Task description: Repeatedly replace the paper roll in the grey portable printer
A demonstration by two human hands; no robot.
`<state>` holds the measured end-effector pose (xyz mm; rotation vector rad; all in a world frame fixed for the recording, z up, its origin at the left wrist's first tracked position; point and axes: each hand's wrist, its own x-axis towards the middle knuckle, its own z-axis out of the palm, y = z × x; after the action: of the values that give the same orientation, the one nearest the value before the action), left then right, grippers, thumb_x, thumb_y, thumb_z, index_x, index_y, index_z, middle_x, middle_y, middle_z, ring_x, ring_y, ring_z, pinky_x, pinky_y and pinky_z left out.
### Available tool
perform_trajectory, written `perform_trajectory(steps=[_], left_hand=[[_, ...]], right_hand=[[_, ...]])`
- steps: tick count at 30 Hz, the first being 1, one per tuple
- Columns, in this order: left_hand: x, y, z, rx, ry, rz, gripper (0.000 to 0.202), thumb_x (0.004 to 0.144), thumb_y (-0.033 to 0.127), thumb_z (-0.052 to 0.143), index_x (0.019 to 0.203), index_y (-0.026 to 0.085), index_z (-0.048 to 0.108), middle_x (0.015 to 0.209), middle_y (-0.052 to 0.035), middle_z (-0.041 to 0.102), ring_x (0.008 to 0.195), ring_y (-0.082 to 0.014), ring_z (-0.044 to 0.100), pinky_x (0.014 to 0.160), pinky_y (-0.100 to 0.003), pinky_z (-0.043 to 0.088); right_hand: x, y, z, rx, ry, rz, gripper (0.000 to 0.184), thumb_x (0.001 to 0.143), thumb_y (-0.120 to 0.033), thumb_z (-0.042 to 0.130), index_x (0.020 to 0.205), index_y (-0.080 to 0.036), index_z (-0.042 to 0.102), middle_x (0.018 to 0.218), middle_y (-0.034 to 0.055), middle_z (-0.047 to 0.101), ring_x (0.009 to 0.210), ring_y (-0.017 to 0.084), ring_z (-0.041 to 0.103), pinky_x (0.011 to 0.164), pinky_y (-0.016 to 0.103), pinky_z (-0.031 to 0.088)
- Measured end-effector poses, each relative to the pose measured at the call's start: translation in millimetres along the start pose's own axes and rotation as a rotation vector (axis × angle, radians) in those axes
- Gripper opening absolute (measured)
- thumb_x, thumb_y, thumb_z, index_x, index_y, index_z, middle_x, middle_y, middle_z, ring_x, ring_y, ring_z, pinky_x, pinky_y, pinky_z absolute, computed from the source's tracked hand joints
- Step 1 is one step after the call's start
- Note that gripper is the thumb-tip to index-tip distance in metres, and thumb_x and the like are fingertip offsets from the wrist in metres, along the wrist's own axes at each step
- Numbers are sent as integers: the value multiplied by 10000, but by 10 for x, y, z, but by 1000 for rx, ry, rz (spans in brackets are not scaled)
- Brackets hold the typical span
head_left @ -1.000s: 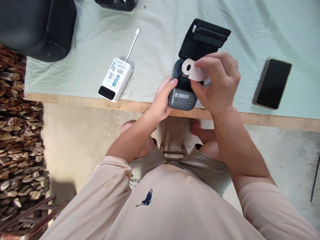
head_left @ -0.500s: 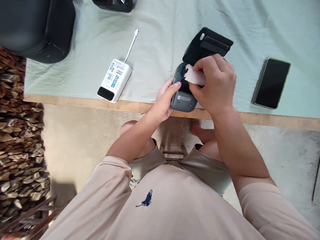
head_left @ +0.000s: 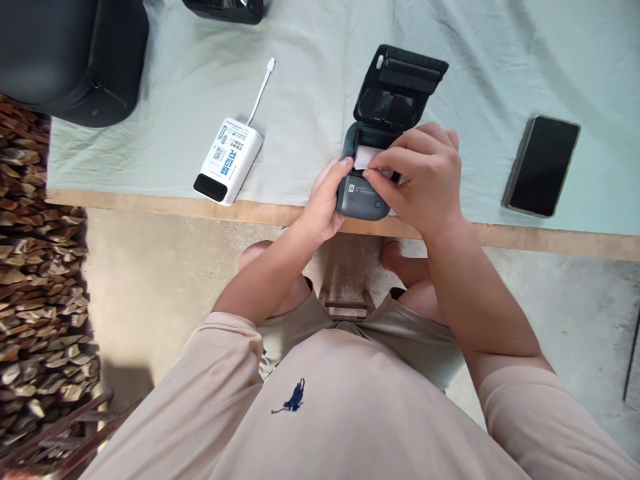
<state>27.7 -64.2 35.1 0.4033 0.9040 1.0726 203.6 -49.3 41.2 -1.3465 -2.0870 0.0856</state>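
A small dark grey label printer (head_left: 364, 201) is held at the table's front edge, its black lid (head_left: 397, 87) swung up and back. Wrapped around the printer's left side is my left hand (head_left: 327, 200), thumb resting on the rim of the opening. A white paper roll (head_left: 367, 157) sits inside the printer's compartment. The thumb and index finger of my right hand (head_left: 423, 173) pinch the paper at the roll's front right. Those fingers hide the roll's right end.
On the green cloth (head_left: 310, 80) lie a white power bank (head_left: 230, 160) with a short cable to the left and a black phone (head_left: 543, 165) to the right. A black case (head_left: 75, 60) fills the back left corner, with another black object (head_left: 227, 8) beside it.
The paper roll has gone from tilted in my right fingers to lying down in the compartment. The printer has turned slightly, and its lid now shows further left.
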Motion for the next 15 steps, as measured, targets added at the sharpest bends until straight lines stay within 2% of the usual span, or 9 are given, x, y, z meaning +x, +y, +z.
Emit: perform_trajectory(steps=[2,4,8,10,12,15], left_hand=[[21,-7,-24,7,-1,2,294,1080,518,746,986,243,696,879,7,767,1036,-226,855,798,-302,655],[20,0,-31,10,-6,3,329,1082,560,733,982,250,684,857,11,753,1035,-220,856,785,-285,651],[-14,34,-24,4,-15,-14,303,1065,466,778,912,241,644,770,46,665,751,-113,741,665,-217,564],[-27,46,-28,5,-49,-7,261,1023,383,828,912,236,643,778,54,654,696,-87,684,661,-211,548],[-33,47,-37,32,-79,11,244,968,349,876,953,237,660,810,54,675,722,-92,699,692,-221,563],[-33,33,-50,82,-111,43,309,879,362,927,1044,246,692,872,43,726,794,-122,743,731,-243,591]], right_hand=[[-15,-25,13,58,-29,17,313,1132,-534,592,941,-351,757,932,70,747,1093,339,684,1052,621,541],[-20,-54,10,102,-52,29,346,1145,-553,558,955,-352,766,960,78,752,1133,347,681,1112,654,518],[-23,-101,-24,133,-86,20,369,1143,-577,554,952,-346,768,959,83,747,1160,342,670,1151,659,503],[-33,-114,-35,139,-93,-3,377,1136,-602,563,944,-351,767,933,79,737,1136,333,671,1129,643,516],[-41,-113,-28,171,-35,-54,405,1140,-613,552,920,-343,759,891,71,717,1081,321,677,1079,629,525],[-18,-45,25,290,202,-134,429,1164,-576,538,886,-301,716,844,57,656,945,285,670,953,568,542]])
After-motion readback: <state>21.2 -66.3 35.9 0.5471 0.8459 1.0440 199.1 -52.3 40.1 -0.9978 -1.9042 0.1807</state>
